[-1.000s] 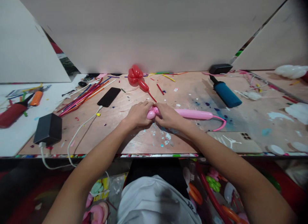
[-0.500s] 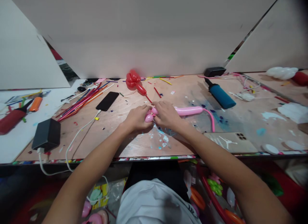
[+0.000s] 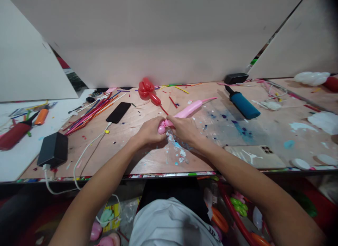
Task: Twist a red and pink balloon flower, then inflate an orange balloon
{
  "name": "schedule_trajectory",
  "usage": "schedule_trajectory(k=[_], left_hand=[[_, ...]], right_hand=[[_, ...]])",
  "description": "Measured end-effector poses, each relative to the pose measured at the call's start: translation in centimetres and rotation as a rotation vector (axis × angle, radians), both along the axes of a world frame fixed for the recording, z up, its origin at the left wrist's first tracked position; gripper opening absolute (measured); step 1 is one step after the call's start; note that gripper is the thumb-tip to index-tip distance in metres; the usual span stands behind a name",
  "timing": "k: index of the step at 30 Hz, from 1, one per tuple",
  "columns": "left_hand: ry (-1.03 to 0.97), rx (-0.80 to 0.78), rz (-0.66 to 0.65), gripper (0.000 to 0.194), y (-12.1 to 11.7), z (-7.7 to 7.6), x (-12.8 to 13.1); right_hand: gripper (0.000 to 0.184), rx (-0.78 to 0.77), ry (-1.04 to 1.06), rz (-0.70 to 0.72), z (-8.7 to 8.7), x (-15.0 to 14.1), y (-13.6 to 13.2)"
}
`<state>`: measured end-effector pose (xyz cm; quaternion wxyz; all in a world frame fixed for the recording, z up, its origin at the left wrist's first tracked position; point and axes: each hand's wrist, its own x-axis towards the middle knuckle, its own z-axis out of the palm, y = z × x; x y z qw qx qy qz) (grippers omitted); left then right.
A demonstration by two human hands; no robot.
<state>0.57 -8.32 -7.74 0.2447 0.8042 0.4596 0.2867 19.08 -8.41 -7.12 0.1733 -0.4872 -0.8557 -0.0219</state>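
My left hand (image 3: 149,131) and my right hand (image 3: 185,129) meet at the middle of the wooden table (image 3: 132,154). Both are closed on a long pink balloon (image 3: 188,110). Small twisted pink bubbles show between my fingers. The balloon's long part sticks out from my right hand, pointing away and to the right, with its thin uninflated tip up near the far side. A twisted red balloon shape (image 3: 148,89) lies just beyond my hands.
A black phone (image 3: 118,112) on a white cable, a bundle of uninflated balloons (image 3: 89,110) and a black box (image 3: 52,149) lie left. A blue pump (image 3: 241,103) and a beige phone (image 3: 255,156) lie right. Red and orange pumps (image 3: 16,131) sit far left.
The pink balloon's long part swung from lying to the right along the table to pointing away and up to the right. My hands stayed together, turning on the twisted end.
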Motion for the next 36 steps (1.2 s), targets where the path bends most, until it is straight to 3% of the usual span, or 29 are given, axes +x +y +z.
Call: schedule_trajectory(k=[4, 6, 9, 12, 14, 17, 19, 24, 29, 32, 36], left_hand=[[-0.527, -0.385, -0.165, 0.056, -0.2, 0.6, 0.0], [-0.782, -0.639, -0.244, 0.068, -0.3, 0.7, -0.1], [-0.999, -0.873, -0.237, 0.066, -0.7, 0.6, -0.3], [-0.987, -0.918, -0.222, 0.063, -1.2, 0.5, -0.4], [-0.914, -0.926, -0.234, 0.066, -1.7, 0.7, -0.3], [-0.84, -0.962, -0.243, 0.067, -2.4, 1.0, 0.2], [-0.84, -0.985, -0.25, 0.065, -2.7, 0.9, 0.4], [-0.923, -0.983, -0.265, 0.057, -2.5, 0.3, 0.6], [-0.961, -0.985, -0.244, 0.057, -2.1, -0.4, 0.8], [-0.926, -1.013, -0.264, 0.054, -1.9, -0.6, 0.9], [-0.919, -1.083, -0.207, 0.047, -1.6, -0.5, 1.1]], right_hand=[[0.031, 0.1, 0.134, 0.011, 0.2, 0.7, 0.5], [0.033, 0.158, 0.254, 0.103, 0.2, 1.1, 0.6], [0.038, 0.109, 0.465, 0.269, -0.1, 1.2, 0.7], [0.028, -0.14, 0.655, 0.36, -0.2, 0.7, 0.7], [0.014, -0.312, 0.795, 0.333, -0.3, 0.4, 0.8], [0.028, -0.433, 0.978, 0.235, -0.4, 0.1, 1.1], [0.032, -0.434, 1.001, 0.216, -0.4, 0.1, 1.2], [0.022, -0.358, 0.895, 0.199, -0.4, 0.3, 1.5], [0.024, -0.326, 0.947, 0.275, -0.5, 0.2, 1.1], [0.017, -0.19, 0.827, 0.336, -0.3, 0.3, 0.7], [0.033, -0.04, 0.596, 0.482, 0.0, 0.7, 0.4]])
